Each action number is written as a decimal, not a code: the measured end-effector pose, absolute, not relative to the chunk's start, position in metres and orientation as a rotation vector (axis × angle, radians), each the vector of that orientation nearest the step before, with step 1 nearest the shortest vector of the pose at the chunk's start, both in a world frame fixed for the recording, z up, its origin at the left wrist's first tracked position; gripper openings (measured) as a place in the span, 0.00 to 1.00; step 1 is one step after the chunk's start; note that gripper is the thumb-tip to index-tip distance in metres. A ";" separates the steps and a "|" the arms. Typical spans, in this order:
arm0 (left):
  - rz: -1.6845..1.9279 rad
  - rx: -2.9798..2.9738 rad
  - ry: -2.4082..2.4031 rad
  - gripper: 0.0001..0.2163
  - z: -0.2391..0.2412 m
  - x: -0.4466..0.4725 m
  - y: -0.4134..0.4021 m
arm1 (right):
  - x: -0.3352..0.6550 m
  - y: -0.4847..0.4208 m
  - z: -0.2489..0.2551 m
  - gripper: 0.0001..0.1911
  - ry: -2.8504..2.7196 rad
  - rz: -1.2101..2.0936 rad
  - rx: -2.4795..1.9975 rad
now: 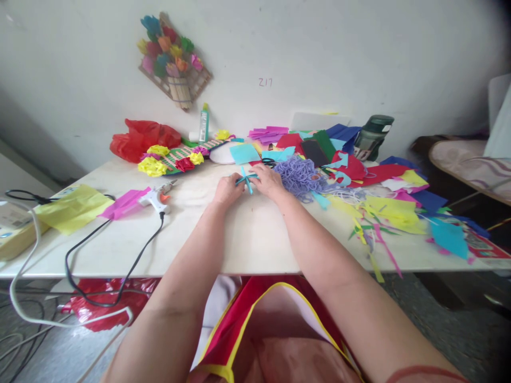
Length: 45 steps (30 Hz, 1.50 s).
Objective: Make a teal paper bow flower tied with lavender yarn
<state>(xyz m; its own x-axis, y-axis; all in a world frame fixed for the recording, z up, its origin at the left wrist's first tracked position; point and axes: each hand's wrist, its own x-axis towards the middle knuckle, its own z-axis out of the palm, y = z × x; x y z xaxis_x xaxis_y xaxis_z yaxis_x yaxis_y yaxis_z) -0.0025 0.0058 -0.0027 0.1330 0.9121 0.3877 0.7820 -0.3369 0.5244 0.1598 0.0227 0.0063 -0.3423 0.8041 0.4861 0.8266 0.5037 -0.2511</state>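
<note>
A small light-blue cross of thin strips [246, 180], probably paper, is near the middle of the white table. My left hand [229, 190] pinches its left arm, fingers closed. From the other side my right hand [266, 180] has its fingers closed on the right arm, with the fingertips partly hidden. Just right of my right hand lies a tangled heap of purple yarn [301, 174]. Black-handled scissors [268, 161] rest behind that hand, partly covered. A light-blue paper sheet [244, 153] lies behind the cross.
A glue gun [156, 199] with a black cord lies left. Behind it is a decorated piece with crepe-paper flowers [175, 160] beside red paper [143, 139]. Coloured paper scraps [393, 213] cover the right side. A dark green bottle [374, 137] stands at the back right.
</note>
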 end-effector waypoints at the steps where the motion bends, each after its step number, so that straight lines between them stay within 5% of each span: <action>1: 0.998 2.202 1.699 0.10 -0.003 -0.003 0.006 | 0.160 0.022 0.007 0.15 -2.141 -0.119 -1.313; 45: 0.918 2.263 1.742 0.10 -0.002 0.002 0.005 | 0.135 0.010 0.007 0.14 -2.140 -0.035 -1.627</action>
